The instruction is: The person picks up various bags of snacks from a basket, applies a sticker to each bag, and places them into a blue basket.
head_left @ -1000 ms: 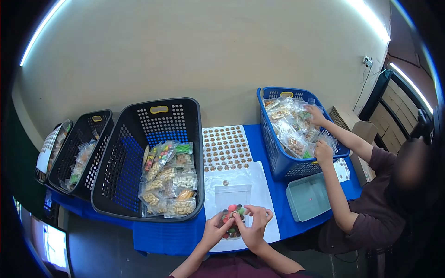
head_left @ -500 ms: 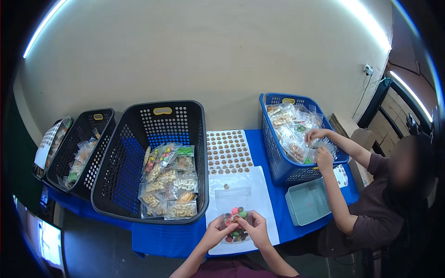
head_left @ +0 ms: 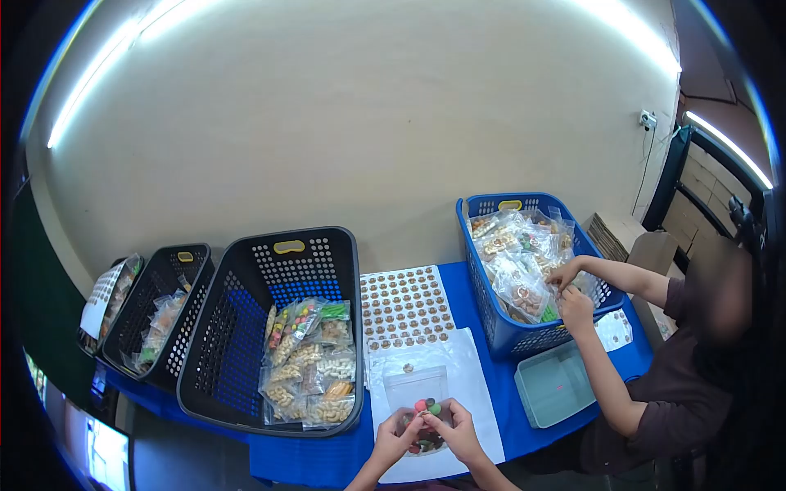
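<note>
A clear plastic bag of round red, green and dark candies (head_left: 429, 404) is between my hands, above the white sheet (head_left: 479, 393). My left hand (head_left: 396, 435) grips the bag's left side, and my right hand (head_left: 458, 434) grips its right side. Both thumbs meet on the front of the bag, covering part of the candies. The clear upper part of the bag stretches away from me. Just beyond it, a single round sticker (head_left: 408, 368) lies on the white sheet. Behind that is a sheet with rows of round brown stickers (head_left: 403, 303).
To the left stands a large black basket (head_left: 214, 360) with several snack bags, with smaller dark baskets (head_left: 155, 315) farther left. At right, a co-worker's hands (head_left: 573, 290) work over a blue basket (head_left: 524, 340) of filled bags. A grey-green tray (head_left: 540, 409) sits below it.
My view has tilted up, so everything appears lower. My hands stay on the candy bag, thumbs now closer together. The co-worker's hands have come closer together at the blue basket.
</note>
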Demonstrator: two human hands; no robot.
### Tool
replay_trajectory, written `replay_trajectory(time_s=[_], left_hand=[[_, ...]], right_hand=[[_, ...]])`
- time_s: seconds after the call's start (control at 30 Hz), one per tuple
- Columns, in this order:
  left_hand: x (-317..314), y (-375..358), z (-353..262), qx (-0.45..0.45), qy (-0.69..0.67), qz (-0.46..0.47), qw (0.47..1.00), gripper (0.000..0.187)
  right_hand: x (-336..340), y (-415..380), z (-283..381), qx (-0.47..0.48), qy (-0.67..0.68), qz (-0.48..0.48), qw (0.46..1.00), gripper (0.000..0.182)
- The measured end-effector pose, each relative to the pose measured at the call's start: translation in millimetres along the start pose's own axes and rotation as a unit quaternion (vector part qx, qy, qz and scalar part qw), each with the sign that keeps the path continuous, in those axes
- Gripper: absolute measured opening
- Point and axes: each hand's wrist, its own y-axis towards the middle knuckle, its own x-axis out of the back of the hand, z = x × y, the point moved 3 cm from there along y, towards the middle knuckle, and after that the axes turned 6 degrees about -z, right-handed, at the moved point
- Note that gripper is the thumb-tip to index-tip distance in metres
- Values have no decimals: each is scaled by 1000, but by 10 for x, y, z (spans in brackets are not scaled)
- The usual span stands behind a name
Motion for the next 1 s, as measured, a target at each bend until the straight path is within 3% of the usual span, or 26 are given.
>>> replay_trajectory(time_s=[0.4, 0.53, 0.77, 0.87, 1.0], left_hand=[[-163, 190, -107, -90, 84, 11, 992, 28], [-279, 230, -17, -58, 53, -21, 997, 30], [-522, 303, -19, -56, 80, 27, 995, 31], [-589, 340, 11, -39, 39, 60, 997, 31], [-623, 354, 62, -36, 6, 22, 999, 30]], right_hand=[[129, 145, 32, -16, 96, -37, 995, 15], [270, 233, -66, -51, 163, -26, 985, 15], [500, 247, 46, -14, 47, -49, 998, 13], [549, 255, 136, -1, 77, -57, 995, 12], [544, 315, 39, -1, 110, -74, 991, 11]])
